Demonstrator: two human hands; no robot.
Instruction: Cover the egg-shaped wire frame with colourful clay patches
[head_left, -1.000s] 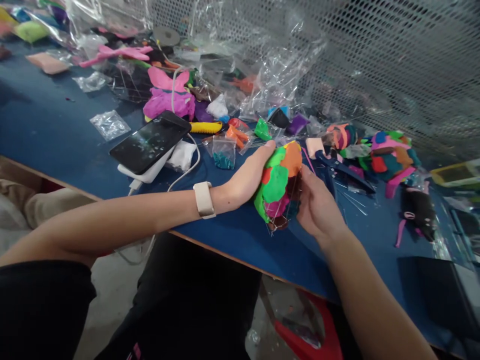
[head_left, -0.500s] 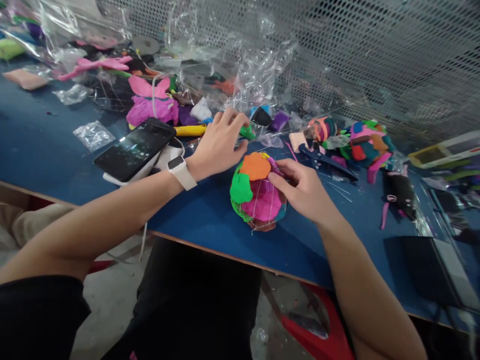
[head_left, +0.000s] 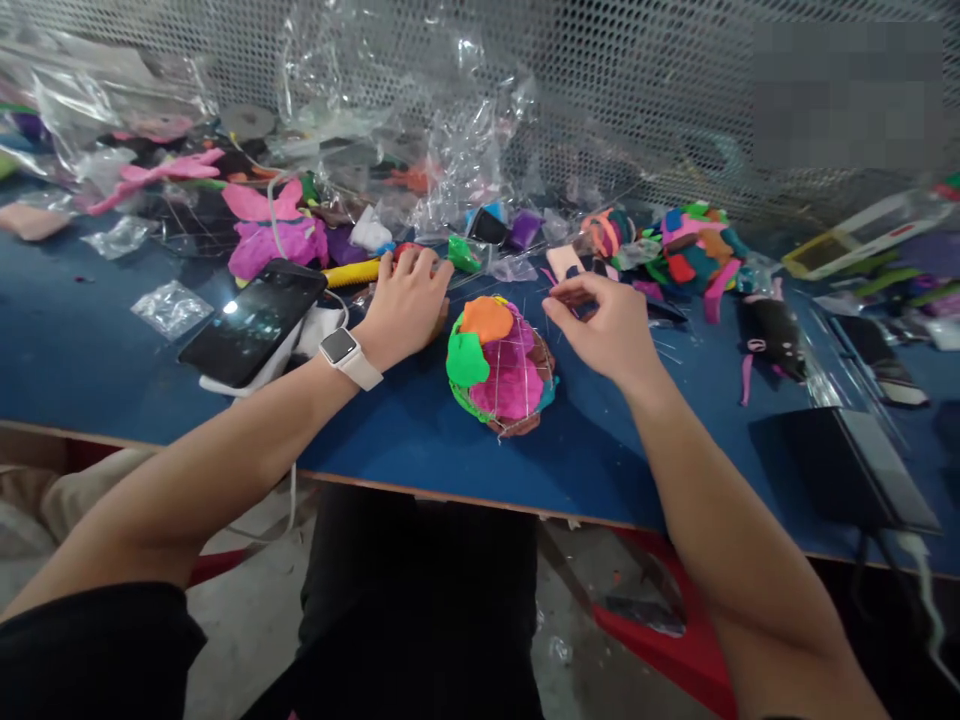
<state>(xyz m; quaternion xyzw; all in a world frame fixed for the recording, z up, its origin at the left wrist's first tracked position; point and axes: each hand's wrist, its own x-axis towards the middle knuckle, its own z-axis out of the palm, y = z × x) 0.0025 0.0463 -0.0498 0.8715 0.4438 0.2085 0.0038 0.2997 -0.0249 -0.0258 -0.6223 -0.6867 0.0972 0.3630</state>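
A wire-frame ball (head_left: 510, 375) patched with orange, green, magenta and brown clay rests on the blue table, with neither hand on it. My left hand (head_left: 409, 305), a white-banded watch on its wrist, reaches palm down to the left of the ball. Its fingers are apart, their tips at a red item (head_left: 407, 250) beside a yellow ridged tool (head_left: 352, 272). Beyond the ball's right side, my right hand (head_left: 600, 325) hovers with fingers loosely curled and the thumb slightly apart from them; nothing visible is held.
A black phone (head_left: 255, 325) lies at the left. Clay packets and crumpled clear plastic (head_left: 480, 130) line the mesh panel (head_left: 637, 100). At the right are a multicoloured clay figure (head_left: 697, 250), a black pouch (head_left: 772, 335) and a dark box (head_left: 840, 465).
My right hand has come off the ball and moved up and away from it. My left hand has shifted left, its fingers now at the red item. The camera view has shifted slightly.
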